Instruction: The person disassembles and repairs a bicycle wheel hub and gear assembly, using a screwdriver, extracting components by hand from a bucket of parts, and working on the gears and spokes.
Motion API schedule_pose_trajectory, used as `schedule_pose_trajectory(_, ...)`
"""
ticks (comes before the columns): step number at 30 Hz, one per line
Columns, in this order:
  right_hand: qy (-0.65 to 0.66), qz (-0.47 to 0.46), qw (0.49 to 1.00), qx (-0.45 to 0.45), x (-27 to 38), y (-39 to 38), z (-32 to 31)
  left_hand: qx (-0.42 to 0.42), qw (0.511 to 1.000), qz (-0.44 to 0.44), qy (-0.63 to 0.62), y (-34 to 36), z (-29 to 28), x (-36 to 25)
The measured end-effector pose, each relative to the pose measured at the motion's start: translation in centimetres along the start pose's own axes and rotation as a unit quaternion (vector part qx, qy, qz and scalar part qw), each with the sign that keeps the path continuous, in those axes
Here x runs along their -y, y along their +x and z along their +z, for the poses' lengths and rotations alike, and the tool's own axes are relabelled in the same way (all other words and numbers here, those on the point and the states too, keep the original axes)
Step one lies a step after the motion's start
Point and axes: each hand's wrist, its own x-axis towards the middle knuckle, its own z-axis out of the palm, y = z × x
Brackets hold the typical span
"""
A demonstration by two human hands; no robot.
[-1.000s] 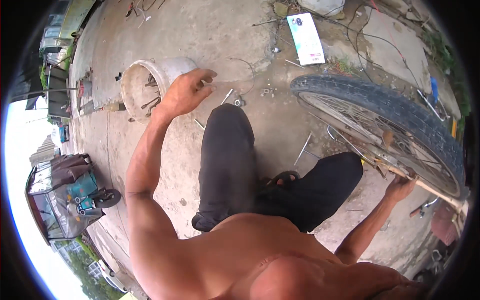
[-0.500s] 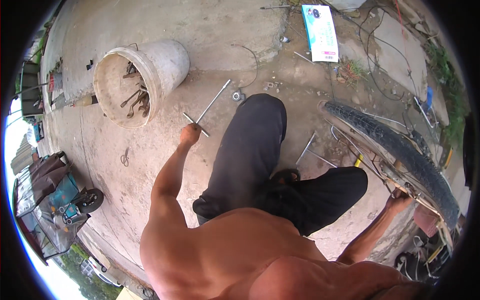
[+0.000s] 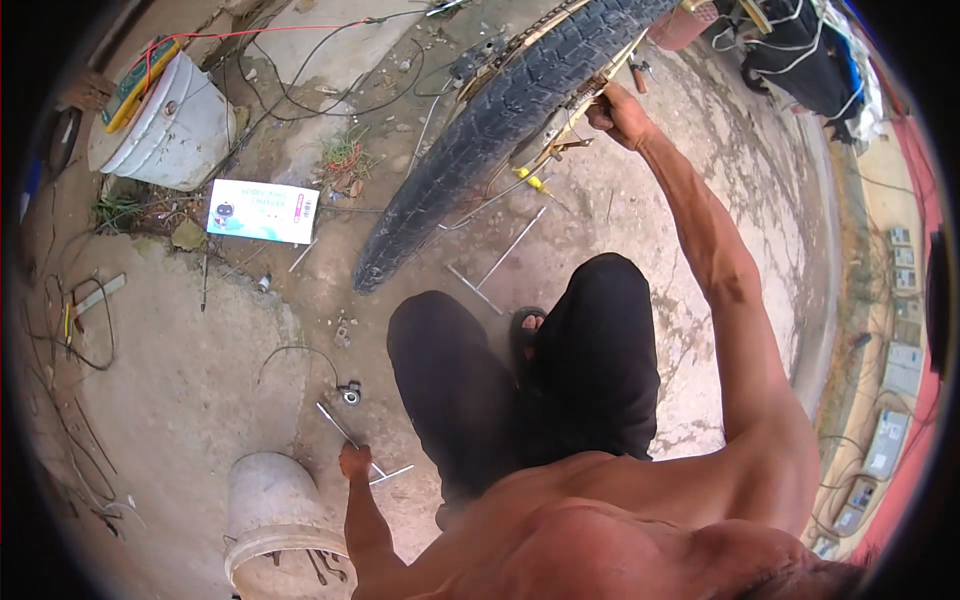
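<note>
My left hand (image 3: 355,460) is closed round a T-handle socket wrench (image 3: 337,424), low over the concrete beside my left knee. Its slim shaft points away from me and its crossbar sticks out past the hand. My right hand (image 3: 622,117), arm stretched far forward, grips the bicycle by its metal parts near the middle of the wheel; the exact part under the fingers is hidden. The bicycle's black knobby tyre (image 3: 470,140) slants across in front of my knees. A second T-handle wrench (image 3: 505,250) lies on the ground between the tyre and my foot.
At lower left a whitish bucket (image 3: 270,487) with metal tools lies tipped over. Near it rests a small ring-shaped metal part (image 3: 348,392). Farther off are a printed card (image 3: 262,212), a white bucket (image 3: 170,135) and loose cables (image 3: 300,105). Electrical boxes (image 3: 887,445) stand at the right.
My view has swung to the right, so the bicycle now lies more centrally and the tipped bucket sits lower. Both hands keep their holds.
</note>
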Motion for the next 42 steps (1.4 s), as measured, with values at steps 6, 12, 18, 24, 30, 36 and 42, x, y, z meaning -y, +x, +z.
schedule_pose_trajectory(6, 0.029, -0.004, 1.0, 0.007, 0.0, -0.8, 0.2, 0.105, 0.93, -0.039, -0.35, 3.4, -1.7, 3.4)
schedule_pose_trajectory(12, 0.063, 0.001, 0.998, 0.005, -0.6, -0.9, 1.0, 0.086, 0.889, 0.07, -0.444, -1.5, -9.3, -4.0)
schedule_pose_trajectory(18, 0.069, 0.005, 0.998, -0.004, -0.1, -0.8, 1.5, -0.084, 0.861, 0.243, -0.438, -9.3, -19.1, -9.9)
schedule_pose_trajectory(24, 0.072, -0.017, 0.997, -0.006, -0.6, 0.4, 2.0, -0.267, 0.806, 0.285, -0.444, -20.0, -31.6, -19.4)
schedule_pose_trajectory(30, 0.06, -0.053, 0.997, -0.014, -0.8, 0.1, 1.3, -0.146, 0.659, 0.464, -0.574, -26.8, -30.3, -32.1)
schedule_pose_trajectory(36, 0.132, -0.046, 0.988, -0.061, -2.2, -2.5, 3.5, 0.034, 0.699, 0.45, -0.555, -26.1, -26.2, -42.9)
schedule_pose_trajectory(42, 0.35, -0.099, 0.93, 0.051, -9.2, -18.2, 3.8, 0.198, 0.657, 0.413, -0.598, -26.4, -26.0, -50.9)
